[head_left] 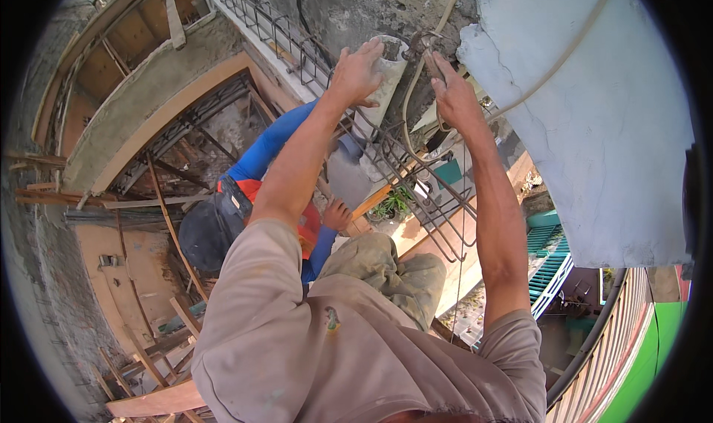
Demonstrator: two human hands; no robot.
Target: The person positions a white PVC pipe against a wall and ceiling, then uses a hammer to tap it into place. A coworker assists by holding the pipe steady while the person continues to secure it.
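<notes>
My left hand (356, 74) lies with its fingers stretched out against a whitish pipe-like piece (387, 89) at the wall. It grips nothing that I can see. To its right, my right hand (454, 95) is closed round the handles of a dark metal tool that looks like pincers (425, 43). The tool's head is up against the wall beside the pipe-like piece; what its jaws hold is too small to make out. A beige cable (408, 111) loops down close by the tool. Below my hands, a steel rebar cage (401, 172) runs slantwise.
A co-worker in a dark cap (212, 230) and blue sleeves (278, 135) is close under my left arm, a hand (338, 215) near an orange-yellow bar (371, 200). A pale wall panel (587, 126) stands right. Timber formwork (160, 133) lies left; green railings (551, 248) are far below.
</notes>
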